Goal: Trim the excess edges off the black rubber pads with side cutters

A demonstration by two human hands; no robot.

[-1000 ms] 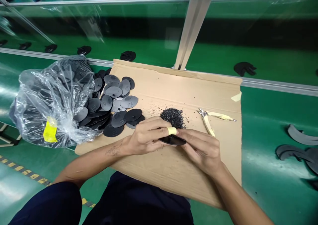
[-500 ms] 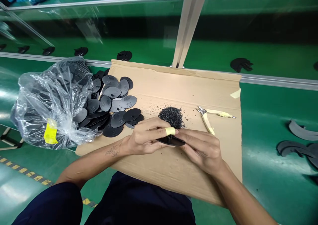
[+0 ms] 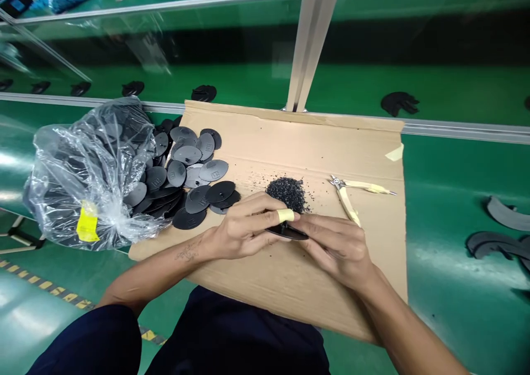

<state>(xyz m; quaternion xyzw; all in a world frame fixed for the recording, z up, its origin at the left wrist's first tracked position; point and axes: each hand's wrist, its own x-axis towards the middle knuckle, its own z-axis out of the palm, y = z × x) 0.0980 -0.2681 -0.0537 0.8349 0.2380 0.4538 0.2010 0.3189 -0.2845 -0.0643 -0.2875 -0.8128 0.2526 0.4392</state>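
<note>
Black disc (image 3: 290,233) held over the cardboard (image 3: 256,292), left hand (image 3: 250,226) and right hand (image 3: 337,248) both with fingers clamped on it. Much of disc covered; exact fingertip contact hard to make out. Yellow tape (image 3: 285,215) round a left finger. Heap of black bits (image 3: 285,191) just beyond, near edge hidden by hands. Clear bag (image 3: 89,170): creases blur dark contents. Curved black parts (image 3: 494,245) cut off at right edge.

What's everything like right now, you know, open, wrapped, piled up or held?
Black disc: held by the left hand and right hand
Cutters: handles spread apart, lying down
Yellow tape: wrapped around a left-hand finger
Black bits: heaped, some scattered
Loose discs: piled, overlapping
Plastic bag: bunched, dark pieces inside
Cardboard: spread out
</note>
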